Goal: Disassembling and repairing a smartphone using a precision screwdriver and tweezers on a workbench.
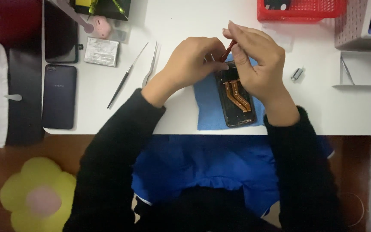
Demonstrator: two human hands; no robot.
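I see the opened phone point(237, 101) lying on a blue cloth point(209, 107) at the desk point(185, 21) edge. My left hand point(192, 60) steadies its top; my right hand point(256, 60) pinches a red tool point(228, 50). The orange ribbon cables point(237, 95) look fragile, so I'd hold the frame edges.

There is one view only, from a camera worn on the person's head, looking almost straight down over the near edge of a white table point(185, 17), so the table fills the upper half and the person's lap and dark sleeves the lower half. It sits fairly near: the left hand point(192, 60) and right hand point(254, 60) meet just above the picture's middle, over an opened phone point(237, 101) on a blue cloth point(209, 109). With no second view, nothing is shared.
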